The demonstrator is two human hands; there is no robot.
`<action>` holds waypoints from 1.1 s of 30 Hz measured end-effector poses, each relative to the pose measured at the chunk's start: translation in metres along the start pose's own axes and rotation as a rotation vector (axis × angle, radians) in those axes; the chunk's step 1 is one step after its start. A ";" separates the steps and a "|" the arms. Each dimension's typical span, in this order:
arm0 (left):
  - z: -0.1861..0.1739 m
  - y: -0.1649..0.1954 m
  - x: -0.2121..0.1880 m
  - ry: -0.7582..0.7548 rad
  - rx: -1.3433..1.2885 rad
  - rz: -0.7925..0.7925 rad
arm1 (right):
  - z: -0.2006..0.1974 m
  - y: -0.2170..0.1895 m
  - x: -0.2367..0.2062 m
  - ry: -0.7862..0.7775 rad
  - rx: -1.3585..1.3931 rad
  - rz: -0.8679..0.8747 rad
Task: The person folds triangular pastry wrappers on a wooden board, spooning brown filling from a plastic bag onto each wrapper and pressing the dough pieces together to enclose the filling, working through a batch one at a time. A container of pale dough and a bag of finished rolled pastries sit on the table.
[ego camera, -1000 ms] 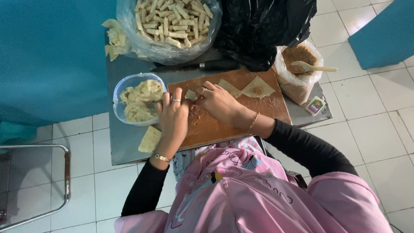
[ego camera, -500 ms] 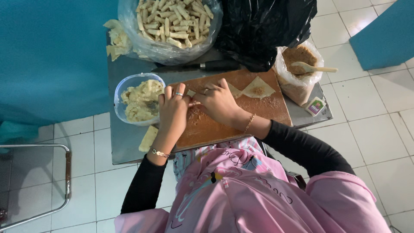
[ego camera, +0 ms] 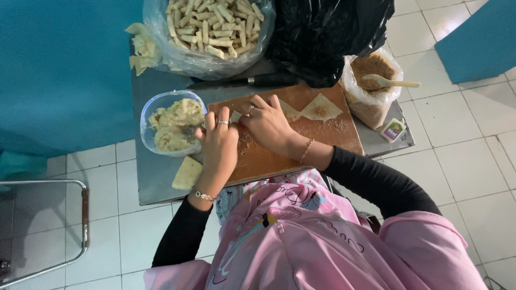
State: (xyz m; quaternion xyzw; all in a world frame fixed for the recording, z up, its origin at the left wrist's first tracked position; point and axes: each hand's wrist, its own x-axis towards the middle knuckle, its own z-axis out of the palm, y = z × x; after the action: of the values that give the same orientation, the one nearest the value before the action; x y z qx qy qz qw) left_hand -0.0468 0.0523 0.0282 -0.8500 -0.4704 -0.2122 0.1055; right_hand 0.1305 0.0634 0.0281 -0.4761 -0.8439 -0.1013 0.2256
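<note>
On board (ego camera: 301,145) | both hands' grip pinching wrapper (ego camera: 235,116) (bowl (ego camera: 161,102) beside, knife (ego camera: 252,81) behind)

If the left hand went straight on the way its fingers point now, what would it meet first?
Probably the knife lying beyond the cutting board; the left hand points up the picture, past the small wrapper piece.

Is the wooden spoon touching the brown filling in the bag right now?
Touching. The head view shows the wooden spoon with its bowl sunk into the brown filling inside the clear bag, only the handle sticking out over the rim.
</note>
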 end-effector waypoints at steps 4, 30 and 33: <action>0.012 -0.004 -0.001 -0.054 0.011 -0.040 | -0.001 0.000 -0.002 0.015 -0.122 -0.032; 0.024 -0.012 0.002 -0.042 0.006 -0.078 | 0.006 0.007 -0.001 0.006 -0.115 -0.070; 0.024 -0.012 0.003 -0.043 -0.006 -0.081 | 0.007 0.009 0.000 -0.049 -0.064 -0.038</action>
State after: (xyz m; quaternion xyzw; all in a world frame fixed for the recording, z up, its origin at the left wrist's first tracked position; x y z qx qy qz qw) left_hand -0.0491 0.0707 0.0078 -0.8350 -0.5060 -0.1992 0.0841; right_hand 0.1358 0.0706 0.0213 -0.4694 -0.8543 -0.1209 0.1876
